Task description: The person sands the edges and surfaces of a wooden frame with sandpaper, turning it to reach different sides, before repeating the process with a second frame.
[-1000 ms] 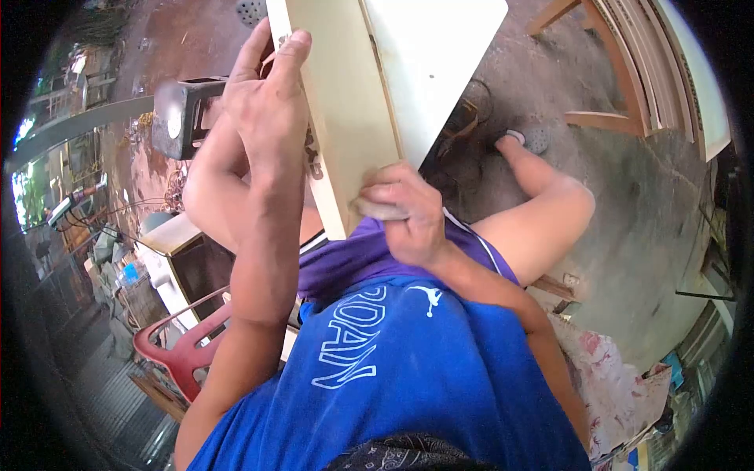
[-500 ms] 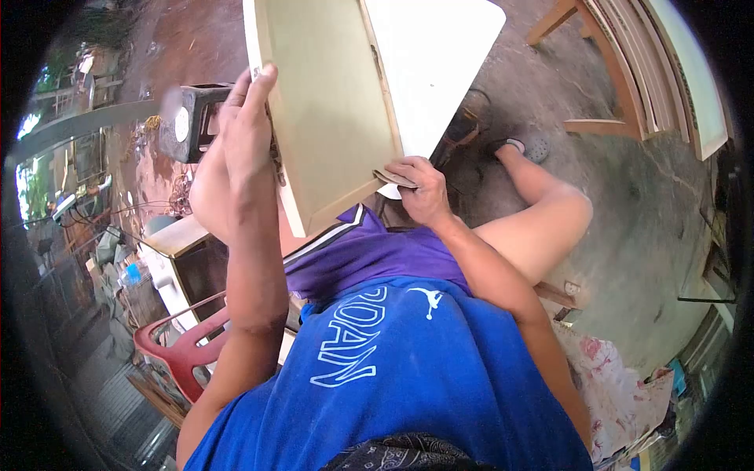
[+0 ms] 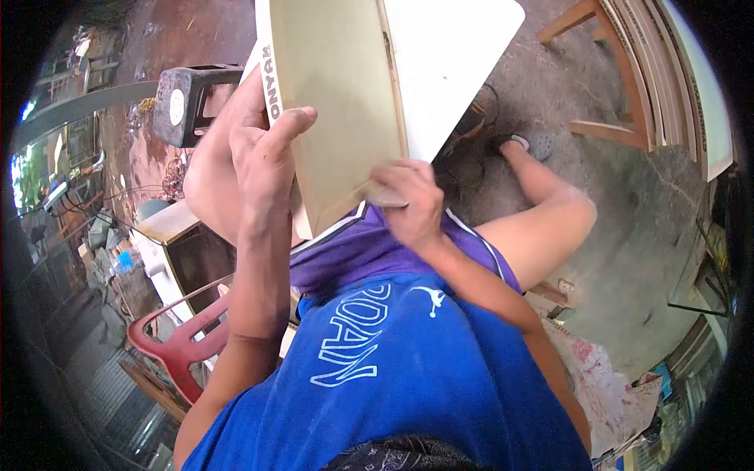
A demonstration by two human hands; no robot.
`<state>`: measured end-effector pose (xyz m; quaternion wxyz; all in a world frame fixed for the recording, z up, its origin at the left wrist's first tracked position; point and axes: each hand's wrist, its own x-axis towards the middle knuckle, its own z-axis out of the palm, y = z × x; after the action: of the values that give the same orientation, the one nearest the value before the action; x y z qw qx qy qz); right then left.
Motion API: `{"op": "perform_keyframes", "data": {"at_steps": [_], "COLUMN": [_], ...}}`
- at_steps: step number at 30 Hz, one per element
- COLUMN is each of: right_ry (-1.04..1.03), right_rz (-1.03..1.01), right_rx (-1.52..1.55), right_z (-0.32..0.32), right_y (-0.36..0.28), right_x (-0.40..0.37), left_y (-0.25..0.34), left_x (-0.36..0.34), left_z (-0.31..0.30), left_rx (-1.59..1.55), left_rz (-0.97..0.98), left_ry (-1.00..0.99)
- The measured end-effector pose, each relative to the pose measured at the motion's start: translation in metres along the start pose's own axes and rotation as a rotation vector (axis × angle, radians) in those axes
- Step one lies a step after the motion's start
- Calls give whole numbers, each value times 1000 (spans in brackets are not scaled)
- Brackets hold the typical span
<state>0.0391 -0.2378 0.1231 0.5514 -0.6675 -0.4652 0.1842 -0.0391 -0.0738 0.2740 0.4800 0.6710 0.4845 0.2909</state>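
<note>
A wooden-framed panel [image 3: 338, 102] with a pale greenish centre stands tilted over my lap, dark lettering along its left edge. My left hand [image 3: 271, 153] grips that left edge, thumb over the face. My right hand [image 3: 412, 200], partly blurred, is closed on a folded piece of sandpaper [image 3: 389, 196] against the panel's lower right corner. Behind the panel, to the right, lies a white board [image 3: 448, 67] with a rounded corner.
A black stool [image 3: 177, 106] stands at the left, above a red plastic chair [image 3: 184, 345] and a cabinet [image 3: 169, 228]. Several boards [image 3: 660, 78] lean on a wooden frame at the upper right. Floral cloth [image 3: 601, 392] lies at the lower right.
My left hand has slid down the panel's edge, uncovering the lettering. My right hand has moved slightly left and down with the sandpaper. The panel and white board sit slightly further right in view.
</note>
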Motion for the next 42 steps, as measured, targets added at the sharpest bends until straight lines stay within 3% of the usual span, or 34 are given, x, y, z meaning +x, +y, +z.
{"op": "perform_keyframes", "data": {"at_steps": [2,4,8,13,15,17,20,23,25,28,30,35,37,42], "right_ry": [-32,-21,-21,-63,-62,-51,-27,-43,-30,-44,-19,-16,-45,-24], "right_rz": [118,95,-24,121,94,10,-27,69,78,-10,-88,98,108,70], "right_rx": [-69,-42,178,-11,52,191,146,10,-2,178,231,-25,-51,3], "right_z": [2,4,-6,5,2,-9,-7,3,7,-10,-10,5,3,-2], "right_y": [30,28,-35,37,12,-40,-16,39,44,-50,-65,52,67,-6], "right_x": [-4,-9,6,-9,6,18,9,-2,-10,10,17,-17,-14,-1], "left_y": [0,0,4,1,0,-2,2,0,7,8,9,8,6,4], "left_x": [0,-1,-4,-4,1,-1,-3,-3,-2,-2,-8,-4,-5,-4], "left_z": [2,2,6,4,5,5,8,3,3,5,6,5,8,8], "left_rx": [-9,-16,-9,6,96,30,-36,-29,-188,-171,-176,-172,-226,-168], "left_rz": [11,13,-37,-27,57,10,3,-24,-98,-106,-133,-90,-97,-90], "left_ry": [21,32,32,30,49,31,53,76,27,27,17,41,12,25]}}
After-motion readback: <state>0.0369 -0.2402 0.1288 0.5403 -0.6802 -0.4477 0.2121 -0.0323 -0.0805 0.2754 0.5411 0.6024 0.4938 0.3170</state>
